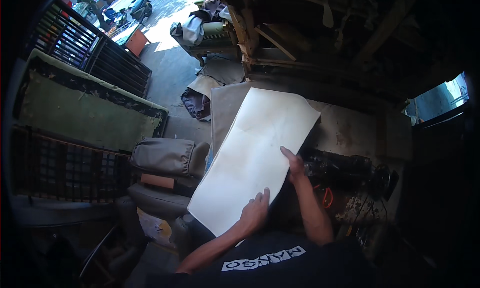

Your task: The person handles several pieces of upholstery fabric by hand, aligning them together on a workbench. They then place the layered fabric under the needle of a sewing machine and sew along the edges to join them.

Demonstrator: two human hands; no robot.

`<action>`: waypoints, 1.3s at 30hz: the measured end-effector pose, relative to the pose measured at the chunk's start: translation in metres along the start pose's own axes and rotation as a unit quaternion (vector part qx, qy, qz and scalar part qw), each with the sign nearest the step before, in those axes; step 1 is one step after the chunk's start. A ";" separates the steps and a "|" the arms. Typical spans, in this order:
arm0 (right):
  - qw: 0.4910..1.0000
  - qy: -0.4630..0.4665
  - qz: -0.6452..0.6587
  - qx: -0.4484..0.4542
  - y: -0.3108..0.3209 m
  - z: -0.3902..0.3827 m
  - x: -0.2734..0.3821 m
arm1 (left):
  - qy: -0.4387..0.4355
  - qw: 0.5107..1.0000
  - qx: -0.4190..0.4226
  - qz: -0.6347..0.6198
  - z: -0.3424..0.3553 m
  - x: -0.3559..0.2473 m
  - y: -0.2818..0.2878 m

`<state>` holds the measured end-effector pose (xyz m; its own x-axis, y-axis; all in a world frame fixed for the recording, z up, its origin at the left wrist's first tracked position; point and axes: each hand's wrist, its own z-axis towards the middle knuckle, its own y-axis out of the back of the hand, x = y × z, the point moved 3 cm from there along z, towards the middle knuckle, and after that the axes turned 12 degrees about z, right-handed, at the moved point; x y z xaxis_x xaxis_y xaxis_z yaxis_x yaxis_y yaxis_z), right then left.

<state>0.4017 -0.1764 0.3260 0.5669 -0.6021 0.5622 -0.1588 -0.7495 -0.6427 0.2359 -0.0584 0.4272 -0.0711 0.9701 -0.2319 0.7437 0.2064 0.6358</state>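
Note:
A large cream-white sheet, rectangular with one rounded far corner, slants across the middle in front of me. Its material, whether foam or leather-like cover, I cannot make out. My right hand grips its right edge, thumb on top and the other fingers hidden beneath. Close to the sheet's near right edge, my left hand rests on the upper face with its fingers stretched out. Under the far left part of the sheet lies a grey-brown piece of material.
Right of the sheet sits a dark machine, with a looped orange cord nearby. Grey-brown cushions are stacked at left, beside a green-covered frame. Fabric pieces lie on the floor beyond. Wooden framework stands at the far right.

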 end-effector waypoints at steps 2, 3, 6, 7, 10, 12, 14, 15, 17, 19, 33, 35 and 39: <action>0.991 0.052 -0.123 -0.019 0.008 0.051 0.021 | -0.116 0.960 -0.211 -0.144 0.031 -0.013 -0.018; 0.961 0.165 -0.216 -0.056 0.026 0.072 0.038 | -0.201 0.935 -0.187 -0.223 0.044 -0.022 -0.012; 0.887 0.202 -0.354 -0.217 0.049 0.067 0.048 | -0.160 0.940 -0.232 -0.189 0.062 -0.005 -0.015; 0.883 0.230 -0.368 -0.182 0.053 0.047 0.040 | -0.130 0.940 -0.283 -0.139 0.062 0.012 -0.019; 0.899 0.199 -0.386 -0.059 0.065 -0.046 -0.002 | 0.030 0.904 -0.402 -0.143 0.060 0.093 -0.044; 0.957 0.045 -0.284 -0.034 0.097 -0.124 -0.038 | 0.139 0.876 -0.449 -0.103 0.058 0.141 -0.065; 0.939 -0.040 -0.326 -0.098 0.154 -0.197 -0.078 | 0.217 0.868 -0.436 -0.098 0.062 0.180 -0.084; 0.933 -0.046 -0.326 -0.144 0.198 -0.226 -0.107 | 0.254 0.863 -0.422 -0.114 0.063 0.200 -0.091; 0.894 -0.163 -0.296 -0.294 0.283 -0.280 -0.147 | 0.294 0.887 -0.295 -0.201 0.053 0.226 -0.087; 0.817 -0.136 -0.434 -0.355 0.423 -0.331 -0.209 | 0.233 0.871 -0.287 -0.322 0.061 0.259 -0.103; 0.658 -0.168 -0.390 -0.621 0.565 -0.389 -0.308 | 0.248 0.857 -0.048 -0.450 0.064 0.227 -0.061; 0.687 -0.134 -0.357 -0.619 0.555 -0.386 -0.307 | 0.236 0.767 -0.041 -0.595 0.064 0.207 -0.061; 0.663 -0.239 -0.501 -0.503 0.502 -0.360 -0.343 | 0.194 0.802 -0.016 -0.565 0.054 0.180 -0.037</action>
<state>-0.1635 -0.4453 -0.0018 0.9479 0.3125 0.0614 0.1685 -0.6557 0.7359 0.2308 0.1014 0.3223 -0.8936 0.1265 -0.4308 0.0416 0.9787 0.2010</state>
